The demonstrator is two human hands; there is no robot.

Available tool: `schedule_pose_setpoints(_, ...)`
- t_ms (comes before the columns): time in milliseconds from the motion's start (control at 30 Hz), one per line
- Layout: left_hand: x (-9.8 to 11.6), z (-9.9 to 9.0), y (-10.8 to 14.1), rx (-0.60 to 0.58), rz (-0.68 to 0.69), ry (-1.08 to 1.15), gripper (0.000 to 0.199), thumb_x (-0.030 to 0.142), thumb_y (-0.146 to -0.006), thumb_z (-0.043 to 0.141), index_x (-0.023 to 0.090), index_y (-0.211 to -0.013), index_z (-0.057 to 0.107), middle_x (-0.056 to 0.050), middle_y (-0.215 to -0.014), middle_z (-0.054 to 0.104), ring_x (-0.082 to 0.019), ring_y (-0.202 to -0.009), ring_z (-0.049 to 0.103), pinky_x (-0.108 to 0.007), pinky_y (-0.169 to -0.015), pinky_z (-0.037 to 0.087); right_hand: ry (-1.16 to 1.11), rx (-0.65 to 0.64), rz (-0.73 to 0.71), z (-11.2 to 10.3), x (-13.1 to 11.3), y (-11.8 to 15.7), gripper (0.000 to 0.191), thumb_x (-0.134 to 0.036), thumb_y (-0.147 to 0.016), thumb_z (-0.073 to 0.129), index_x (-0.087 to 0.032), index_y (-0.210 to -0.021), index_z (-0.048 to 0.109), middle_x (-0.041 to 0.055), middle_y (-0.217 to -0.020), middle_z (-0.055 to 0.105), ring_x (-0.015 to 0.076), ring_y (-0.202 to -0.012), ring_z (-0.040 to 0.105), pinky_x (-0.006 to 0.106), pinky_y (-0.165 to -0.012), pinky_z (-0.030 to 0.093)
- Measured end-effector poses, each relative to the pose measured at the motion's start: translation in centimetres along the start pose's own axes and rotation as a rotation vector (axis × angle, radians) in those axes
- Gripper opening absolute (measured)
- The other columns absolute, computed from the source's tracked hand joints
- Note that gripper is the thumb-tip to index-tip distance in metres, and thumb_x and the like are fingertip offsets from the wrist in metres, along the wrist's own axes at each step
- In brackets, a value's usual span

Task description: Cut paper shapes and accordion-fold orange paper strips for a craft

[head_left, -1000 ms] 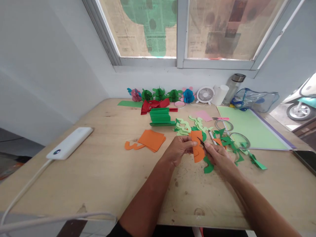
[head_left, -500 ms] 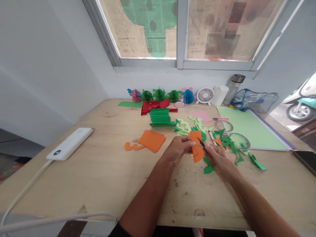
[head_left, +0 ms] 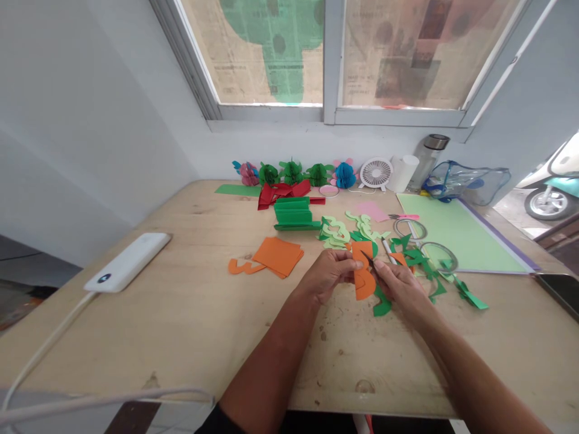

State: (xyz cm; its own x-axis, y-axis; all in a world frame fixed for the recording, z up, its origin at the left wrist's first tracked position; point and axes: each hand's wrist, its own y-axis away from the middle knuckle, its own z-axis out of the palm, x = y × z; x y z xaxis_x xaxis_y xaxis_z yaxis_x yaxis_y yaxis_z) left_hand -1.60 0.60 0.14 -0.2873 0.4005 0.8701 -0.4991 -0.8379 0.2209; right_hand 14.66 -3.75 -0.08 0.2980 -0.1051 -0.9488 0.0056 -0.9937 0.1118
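Between the thumb and fingers of my left hand (head_left: 333,272) is a piece of orange paper (head_left: 364,284), held upright, with a curved edge on its right and a drawn line on it. My right hand (head_left: 398,284) is closed around a pair of scissors (head_left: 367,259); their dark blades lie against the upper part of the orange paper, and the handles are hidden in my fingers. To the left lie a stack of orange paper squares (head_left: 278,256) and a wavy orange cutout (head_left: 239,267). Green paper scraps (head_left: 382,303) lie beneath and beside my right hand.
Folded green paper (head_left: 293,212), red paper pieces (head_left: 284,191) and light green cutouts (head_left: 335,231) lie ahead. Tape rolls (head_left: 438,257) and a light green sheet (head_left: 470,241) are at right. Paper animals (head_left: 292,173) and a small fan (head_left: 376,173) line the wall. A power bank (head_left: 129,262) sits left.
The orange paper has shifted slightly right and turned a little in my left hand. The scissor blades now show more plainly across its upper part, and a small orange bit stands out at its left.
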Motion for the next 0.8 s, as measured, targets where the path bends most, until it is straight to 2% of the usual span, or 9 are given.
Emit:
schedule_pose_setpoints(400, 0.2, 0.1, 0.1, 0.009, -0.01, 0.022, 0.035, 0.039, -0.05, 0.085, 0.014, -0.062, 0.064, -0.002, -0.063, 0.064, -0.012, -0.061, 0.059, -0.03, -0.07, 0.047, 0.01, 0.004, 0.006, 0.1, -0.1, 0.1, 0.061, -0.077, -0.076, 0.043, -0.02, -0.056, 0.042, -0.0071, -0.047, 0.027, 0.006, -0.045, 0.019, 0.023, -0.041, 0.013)
schedule_pose_setpoints(633, 0.2, -0.3, -0.1, 0.05, 0.008, 0.004, 0.034, 0.036, -0.05, 0.084, 0.014, -0.063, 0.063, -0.003, -0.065, 0.065, -0.013, -0.062, 0.06, -0.028, -0.066, 0.046, -0.001, -0.058, 0.011, -0.9, -0.5, 0.2, 0.061, -0.077, -0.072, 0.048, -0.017, -0.064, 0.056, -0.0097, -0.045, 0.021, 0.0048, -0.043, 0.015, 0.023, -0.041, 0.008)
schedule_pose_setpoints(700, 0.0, -0.4, -0.3, 0.062, 0.01, -0.006, 0.033, 0.036, -0.05, 0.083, 0.013, -0.064, 0.064, -0.003, -0.066, 0.064, -0.012, -0.06, 0.058, -0.027, -0.063, 0.045, 0.011, -0.022, 0.015, -1.0, -0.7, 0.2, 0.056, -0.073, -0.068, 0.056, -0.018, -0.062, 0.053, -0.0099, -0.046, 0.02, 0.0045, -0.043, 0.015, 0.023, -0.041, 0.008)
schedule_pose_setpoints(800, -0.2, -0.6, -0.5, 0.084, 0.02, -0.014, 0.031, 0.035, -0.052, 0.082, 0.013, -0.065, 0.065, -0.003, -0.066, 0.064, -0.011, -0.058, 0.057, -0.026, -0.061, 0.044, -0.03, 0.107, 0.026, -1.0, -0.7, 0.2, 0.051, -0.066, -0.063, 0.066, -0.02, -0.056, 0.045, -0.0095, -0.047, 0.022, 0.0044, -0.044, 0.016, 0.023, -0.042, 0.009)
